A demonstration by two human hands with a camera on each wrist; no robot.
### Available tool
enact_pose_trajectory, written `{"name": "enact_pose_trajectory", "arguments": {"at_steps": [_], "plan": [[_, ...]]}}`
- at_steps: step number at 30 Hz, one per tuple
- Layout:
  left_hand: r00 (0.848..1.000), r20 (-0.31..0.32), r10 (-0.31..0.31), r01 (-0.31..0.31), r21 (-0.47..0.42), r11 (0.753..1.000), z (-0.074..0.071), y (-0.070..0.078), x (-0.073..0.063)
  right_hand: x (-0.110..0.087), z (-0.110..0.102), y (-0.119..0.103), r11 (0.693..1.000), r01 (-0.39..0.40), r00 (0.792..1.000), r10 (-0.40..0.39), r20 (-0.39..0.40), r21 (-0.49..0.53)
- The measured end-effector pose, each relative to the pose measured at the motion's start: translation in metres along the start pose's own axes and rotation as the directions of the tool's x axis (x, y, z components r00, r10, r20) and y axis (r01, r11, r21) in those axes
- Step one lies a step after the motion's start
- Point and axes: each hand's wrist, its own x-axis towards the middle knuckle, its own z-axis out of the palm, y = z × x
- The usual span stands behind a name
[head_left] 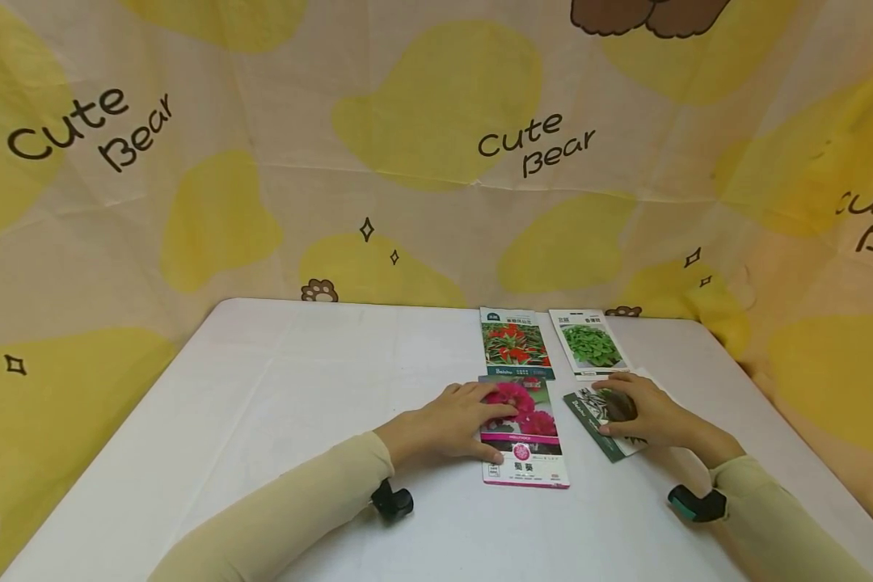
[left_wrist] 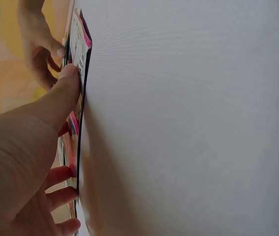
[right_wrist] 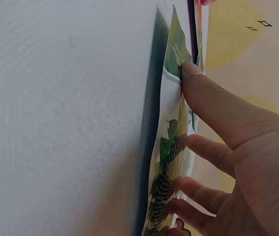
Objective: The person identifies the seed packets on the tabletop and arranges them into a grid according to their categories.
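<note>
My left hand lies over the left side of a hollyhock seed packet with pink flowers, its fingers spread and thumb tip near the lower left. The left wrist view shows its thumb and fingertips against this packet. My right hand rests on another seed packet, turned askew, with a green band and a dark patterned picture. In the right wrist view the thumb touches this packet near its green end, while the other fingertips lie along its printed face. The hand hides part of it.
Behind the hands lie a seed packet with red flowers and one with green leaves, near the far edge of the white table. A yellow patterned cloth hangs behind the table.
</note>
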Motion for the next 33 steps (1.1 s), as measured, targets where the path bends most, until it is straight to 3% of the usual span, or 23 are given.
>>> {"name": "enact_pose_trajectory", "arguments": {"at_steps": [33], "plan": [[1.0, 0.008, -0.01, 0.011, -0.033, 0.999, -0.003, -0.026, -0.044, -0.001, 0.002, 0.002, 0.999, 0.03, 0.999, -0.03, -0.015, -0.024]]}}
